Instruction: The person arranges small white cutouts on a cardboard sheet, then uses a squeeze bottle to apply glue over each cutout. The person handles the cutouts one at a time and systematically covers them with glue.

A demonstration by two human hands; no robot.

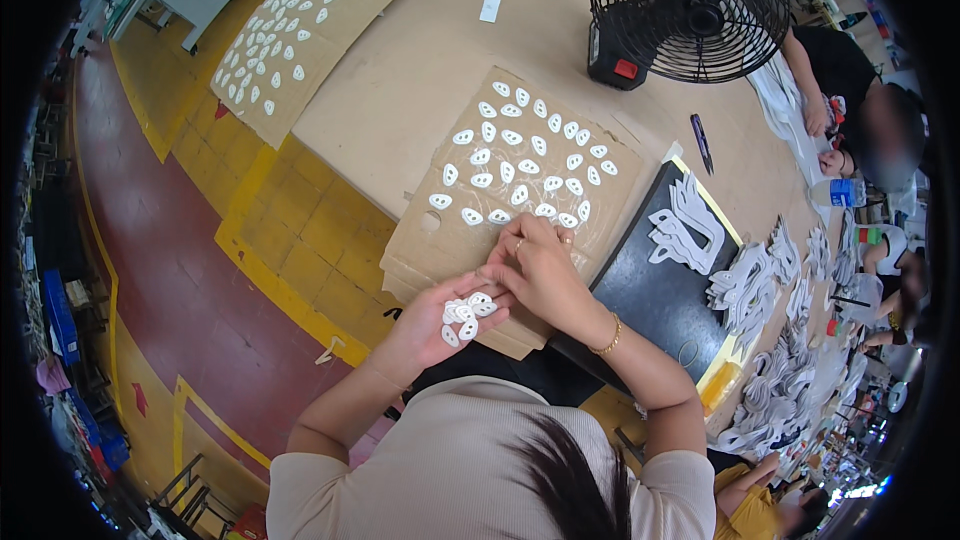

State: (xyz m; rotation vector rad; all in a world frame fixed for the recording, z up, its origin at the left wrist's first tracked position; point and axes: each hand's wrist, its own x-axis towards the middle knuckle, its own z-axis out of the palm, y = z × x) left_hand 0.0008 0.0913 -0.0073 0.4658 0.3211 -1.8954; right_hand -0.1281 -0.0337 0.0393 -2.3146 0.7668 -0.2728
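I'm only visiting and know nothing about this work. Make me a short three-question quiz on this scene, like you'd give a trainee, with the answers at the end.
1. What lies in the person's upturned left hand?

2. True or false: the black wire-caged fan stands farther from the person than the right hand does.

3. Where in the picture is the brown cardboard sheet that is farther from the hands?
a) upper left
b) lower left
c) lower right

Key:
1. Several small white rounded pieces with holes.
2. True.
3. a
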